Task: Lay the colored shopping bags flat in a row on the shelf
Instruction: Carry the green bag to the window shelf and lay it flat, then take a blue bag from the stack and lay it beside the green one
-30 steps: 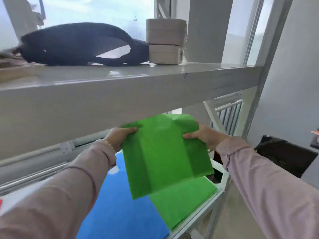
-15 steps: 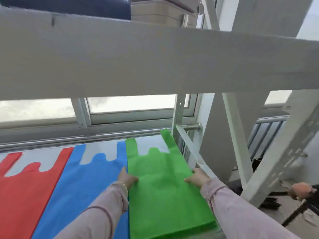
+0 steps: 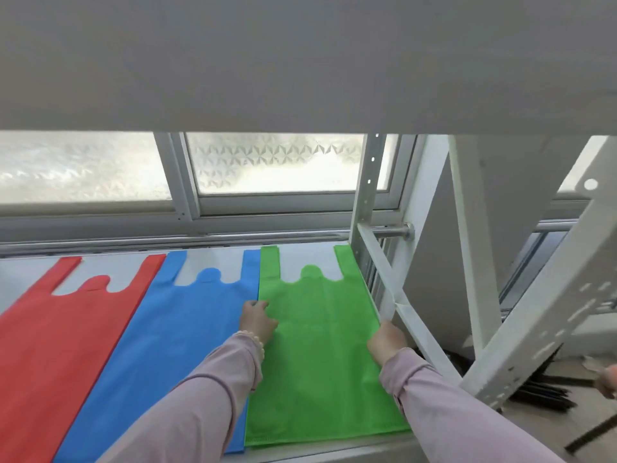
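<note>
Three shopping bags lie flat side by side on the white shelf (image 3: 310, 253), handles toward the window: a red bag (image 3: 60, 345) on the left, a blue bag (image 3: 173, 329) in the middle, a green bag (image 3: 320, 355) on the right. The green bag's left edge meets the blue bag. My left hand (image 3: 257, 320) holds the green bag's left edge with curled fingers. My right hand (image 3: 387, 342) grips its right edge, where the fingers are mostly hidden.
The upper shelf's thick beam (image 3: 300, 61) hangs low across the top of the view. A perforated upright (image 3: 367, 195) and a diagonal brace (image 3: 384, 272) stand close to the green bag's right side. Frosted windows (image 3: 267, 162) lie behind. Another person's hand (image 3: 607, 380) shows at far right.
The green bag went from held up and folded in front of me to spread flat on the shelf beside the blue bag. My view dropped below the upper shelf and closer.
</note>
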